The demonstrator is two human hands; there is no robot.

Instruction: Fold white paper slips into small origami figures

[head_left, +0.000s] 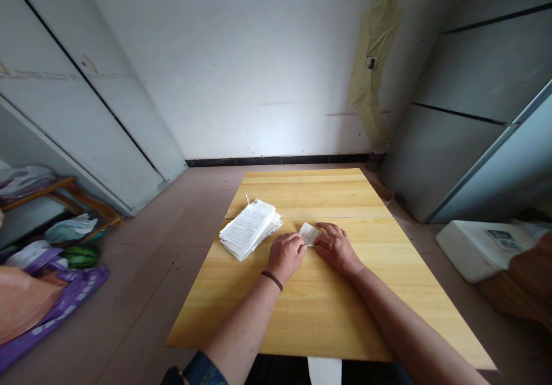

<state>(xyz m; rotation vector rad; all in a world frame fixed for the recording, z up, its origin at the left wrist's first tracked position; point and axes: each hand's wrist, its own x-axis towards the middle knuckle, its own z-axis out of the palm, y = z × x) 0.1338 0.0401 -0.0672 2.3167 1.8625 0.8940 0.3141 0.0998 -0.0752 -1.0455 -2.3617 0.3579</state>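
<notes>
A small folded sheet of printed paper [309, 233] lies on the wooden table between my two hands. My left hand [288, 255], a dark band around its wrist, is closed with its fingertips at the paper's lower left edge. From the other side my right hand [338, 248] grips the right edge, thumb low and fingers curved over the top corner. Left of my left hand rests a loose stack of printed sheets [250, 228], its edges uneven. The undersides of the fingers are hidden.
The light wooden table [302, 316] has a seam across it. Beyond stands a white wall [259, 86] with a taped strip and socket. Grey cabinets [466, 86] rise at the right above a white foam box [474, 250]. A watermelon [80, 256] and purple bag [64, 310] lie left.
</notes>
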